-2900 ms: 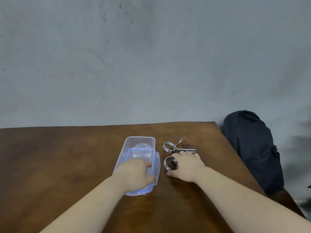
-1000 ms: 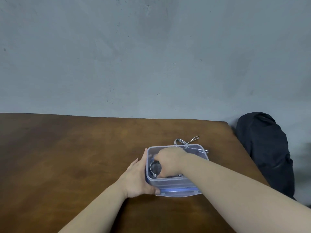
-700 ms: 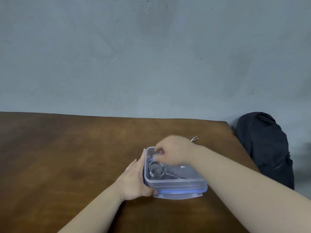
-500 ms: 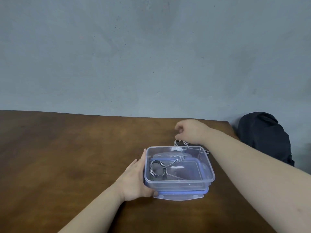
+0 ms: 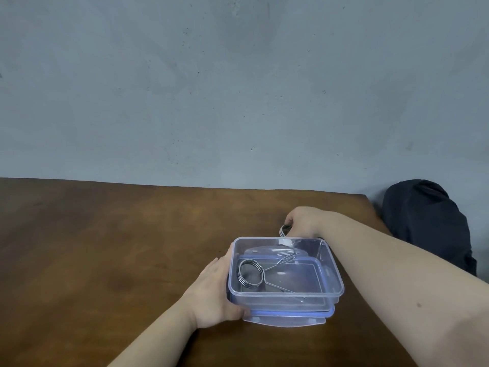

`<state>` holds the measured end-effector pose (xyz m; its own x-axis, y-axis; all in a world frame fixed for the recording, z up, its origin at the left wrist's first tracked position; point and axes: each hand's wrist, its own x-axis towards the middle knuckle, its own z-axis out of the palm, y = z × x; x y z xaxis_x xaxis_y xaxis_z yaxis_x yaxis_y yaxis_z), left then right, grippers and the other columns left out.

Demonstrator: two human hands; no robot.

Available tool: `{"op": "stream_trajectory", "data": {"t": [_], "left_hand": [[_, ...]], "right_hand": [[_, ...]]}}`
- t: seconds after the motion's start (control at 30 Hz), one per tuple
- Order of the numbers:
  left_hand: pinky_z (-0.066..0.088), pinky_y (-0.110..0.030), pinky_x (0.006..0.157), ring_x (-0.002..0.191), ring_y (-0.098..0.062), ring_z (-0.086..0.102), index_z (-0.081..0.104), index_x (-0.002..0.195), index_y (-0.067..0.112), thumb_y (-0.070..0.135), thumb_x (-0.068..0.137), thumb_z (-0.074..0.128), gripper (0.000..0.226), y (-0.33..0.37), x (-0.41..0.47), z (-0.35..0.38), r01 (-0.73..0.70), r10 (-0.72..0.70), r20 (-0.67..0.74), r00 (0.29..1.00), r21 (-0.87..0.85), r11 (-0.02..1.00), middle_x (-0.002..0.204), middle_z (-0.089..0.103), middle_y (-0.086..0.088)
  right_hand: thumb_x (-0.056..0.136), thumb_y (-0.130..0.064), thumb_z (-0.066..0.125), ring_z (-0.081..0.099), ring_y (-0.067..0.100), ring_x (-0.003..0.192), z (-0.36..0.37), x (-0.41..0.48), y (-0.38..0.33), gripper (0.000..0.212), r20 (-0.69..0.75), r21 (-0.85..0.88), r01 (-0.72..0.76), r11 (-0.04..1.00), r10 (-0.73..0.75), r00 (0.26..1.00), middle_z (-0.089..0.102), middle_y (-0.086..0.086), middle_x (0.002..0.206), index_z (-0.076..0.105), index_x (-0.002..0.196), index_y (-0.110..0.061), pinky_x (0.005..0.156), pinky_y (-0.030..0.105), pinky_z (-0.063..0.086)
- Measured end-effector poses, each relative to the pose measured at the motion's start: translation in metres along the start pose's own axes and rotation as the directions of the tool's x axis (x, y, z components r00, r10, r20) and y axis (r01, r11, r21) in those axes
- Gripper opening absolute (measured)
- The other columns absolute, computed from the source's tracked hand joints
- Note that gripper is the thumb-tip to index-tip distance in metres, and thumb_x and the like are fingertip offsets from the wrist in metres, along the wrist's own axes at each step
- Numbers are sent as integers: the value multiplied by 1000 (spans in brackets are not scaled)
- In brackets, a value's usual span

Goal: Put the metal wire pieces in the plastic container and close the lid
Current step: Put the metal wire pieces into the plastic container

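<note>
Nearest, two bare forearms reaching in from the lower edge, the right one broad and close, crossing just right of the plastic container (image 5: pixel 328 263). Left forearm angled up from below, ending at the left hand (image 5: pixel 211 292), palm pressed flat against the container's left wall, fingers laid along that wall and thumb hooked at its near left corner; grasping the container's side, not clenched. Container itself clear, rectangular, open at the top, standing on the brown wooden counter (image 5: pixel 105 247). Under the container, a blue-rimmed lid (image 5: pixel 288 317), its near edge and tabs jutting out just in front of the container. Inside the container, toward its left half, one metal wire piece (image 5: pixel 250 274): a coiled ring standing on edge, with two straight legs running off to the right along the floor. Just beyond the container's far wall, the right hand (image 5: pixel 304 221), wrist bent down, knuckles up, fingers curled around a second wire piece (image 5: pixel 285 230) on the counter; only its coil peeking out at the hand's left side, the rest hidden, grip closed on it. Farther right of the container, past the counter's corner, a dark bag (image 5: pixel 428 223). Behind everything, a grey wall (image 5: pixel 238 88).
</note>
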<state>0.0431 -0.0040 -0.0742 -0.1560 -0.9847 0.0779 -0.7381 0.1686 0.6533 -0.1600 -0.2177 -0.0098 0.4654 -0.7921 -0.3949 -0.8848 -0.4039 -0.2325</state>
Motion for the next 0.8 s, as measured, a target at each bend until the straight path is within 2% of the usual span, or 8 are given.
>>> {"op": "stream_trajectory", "data": {"t": [0.13, 0.27, 0.33, 0.4, 0.47, 0.53, 0.6, 0.8], "left_hand": [[37, -54, 117, 118, 3, 52, 27, 152, 43, 47, 57, 86, 112, 2, -1, -1, 17, -17, 2, 1000, 15, 1000, 128, 56, 35], [39, -53, 116, 114, 3, 52, 30, 148, 45, 46, 56, 85, 108, 3, -1, -2, 24, -24, 13, 1000, 8, 1000, 123, 56, 38], [40, -54, 115, 114, 3, 54, 33, 146, 46, 44, 56, 86, 104, 4, -1, -3, 22, -22, 8, 1000, -8, 1000, 122, 58, 37], [40, -53, 115, 114, 5, 53, 33, 144, 49, 43, 56, 85, 103, 6, -2, -2, 18, -18, 1, 1000, -18, 1000, 122, 57, 40], [40, -51, 115, 118, 6, 53, 31, 144, 52, 41, 57, 86, 104, 8, -3, -3, 15, -15, -6, 1000, -30, 999, 125, 55, 41], [37, -51, 118, 123, 7, 51, 25, 147, 56, 41, 57, 85, 109, 10, -4, -3, 18, -18, -14, 1000, -33, 999, 129, 53, 42], [35, -51, 120, 126, 6, 51, 20, 151, 57, 42, 56, 85, 115, 10, -5, -4, 20, -20, -18, 1000, -31, 999, 133, 54, 40], [40, -56, 116, 125, -6, 58, 33, 149, 50, 45, 58, 89, 107, 4, -5, 0, 18, -18, -14, 1000, -54, 998, 129, 63, 27]], "right_hand": [[64, -36, 75, 53, 18, 64, 0, -8, 3, 28, -113, 117, 26, 993, -13, 993, 68, 3, 69, 79, 84, -17, 60, 29, 44], [76, -25, 83, 58, 14, 72, -27, -38, -6, 23, -325, 358, 142, 923, -19, 946, 79, 11, 89, 83, 98, -22, 70, 28, 47], [81, -24, 84, 62, 9, 81, -49, -62, -22, 37, -442, 382, 222, 897, -34, 896, 76, 0, 92, 79, 117, -21, 80, 26, 50], [82, -24, 84, 63, -8, 72, -65, -91, -43, 40, -506, 386, 337, 859, -108, 856, 71, -16, 85, 78, 122, -23, 74, 9, 47], [80, -27, 86, 58, -14, 59, -64, -119, -62, 28, -488, 367, 423, 829, -215, 846, 71, -19, 71, 82, 108, -27, 70, 8, 47], [76, -37, 84, 58, -3, 60, -48, -136, -74, 17, -384, 341, 427, 837, -291, 876, 70, -14, 67, 83, 93, -36, 72, 22, 52], [75, -43, 80, 51, 6, 58, -23, -138, -78, 11, -259, 318, 398, 860, -325, 910, 62, -13, 64, 78, 82, -35, 64, 28, 47], [75, -49, 72, 47, 17, 56, 34, -103, -70, 37, -160, 72, 243, 967, -229, 960, 54, -1, 59, 69, 72, -12, 55, 36, 40]]}}
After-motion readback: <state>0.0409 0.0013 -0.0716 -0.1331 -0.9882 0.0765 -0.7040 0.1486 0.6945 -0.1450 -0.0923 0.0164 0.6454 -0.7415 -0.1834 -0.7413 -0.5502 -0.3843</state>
